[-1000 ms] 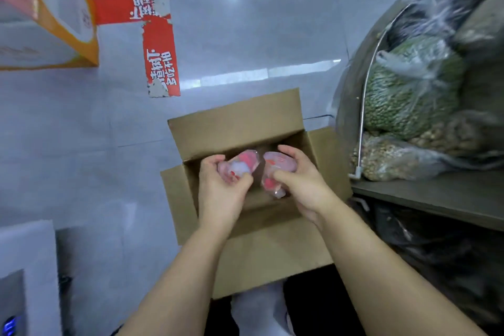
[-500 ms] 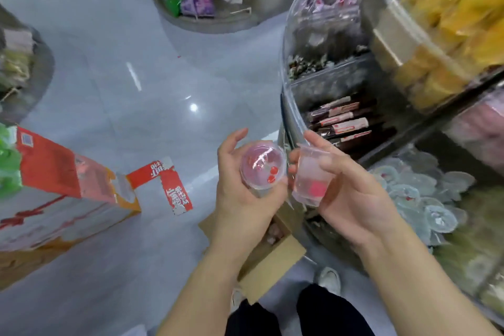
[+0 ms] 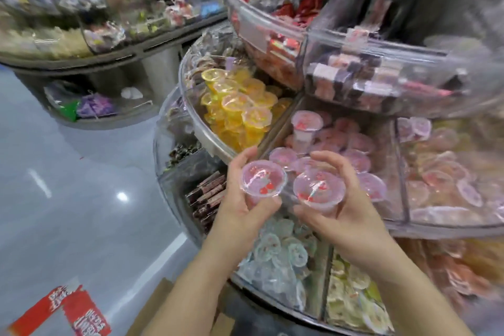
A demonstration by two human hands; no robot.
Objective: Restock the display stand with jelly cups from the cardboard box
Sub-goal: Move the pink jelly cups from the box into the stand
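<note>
Cups came up in pairs, one to each hand, which made sense with a box down on the floor and a bin at chest height. The left hand (image 3: 246, 199) held a pink jelly cup (image 3: 263, 179) with fingers curled round its side wall and the thumb under the near rim, the sealed lid facing up. The right hand (image 3: 346, 199) held the second pink cup (image 3: 319, 189) the same way, its grip closed round the body from the right, fingertips (image 3: 323, 157) arched over the far rim. Both cups were upright and just beside each other, apart by a thin gap, poised at the near edge of the pink compartment (image 3: 341, 139) on the middle tier of the display stand (image 3: 207, 142).

That compartment already carried matching pink cups, mostly lying lid-up, with one stacked cup (image 3: 305, 128) standing tall near its back. Holding by the walls kept the film lids unpressed and, I judged, let each cup be set down flat. The yellow cups (image 3: 240, 109) filled the compartment to the left, past a clear divider; pale blue ones (image 3: 278, 251) lay in the tier below. A corner of the cardboard box (image 3: 155, 305) showed at the bottom edge, on the floor, well below the hands.
</note>
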